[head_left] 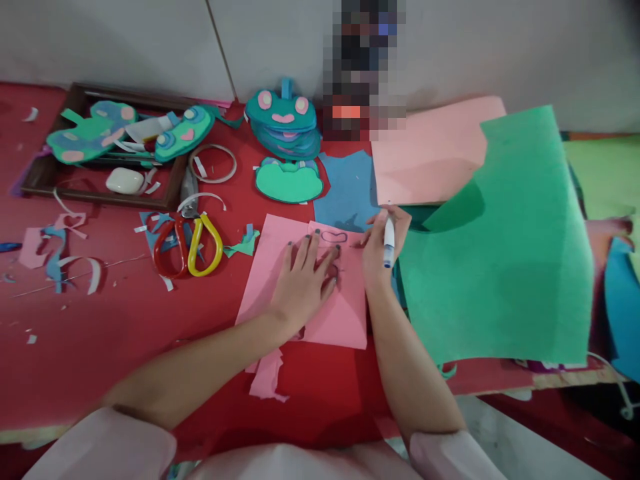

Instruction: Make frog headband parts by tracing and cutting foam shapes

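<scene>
My left hand (303,287) lies flat with fingers spread on a pink felt sheet (335,323). Just beyond its fingertips, a small dark rounded outline (334,237) is drawn on the felt; another mark is partly covered by the fingers. My right hand (376,257) is closed around a white marker (389,233) at the sheet's right edge. The marker's dark blue end points back toward me. Under the left side of this sheet sits more pink felt, and a ragged pink scrap (267,379) hangs below it.
Scissors (205,247) with red and yellow handles lie left, among felt scraps. Behind are frog-face felt pieces (283,117), a tape ring (214,164) and a brown wooden frame (100,198). A large green felt sheet (510,280) spreads at right, beside light pink felt (430,153) and blue felt (347,190).
</scene>
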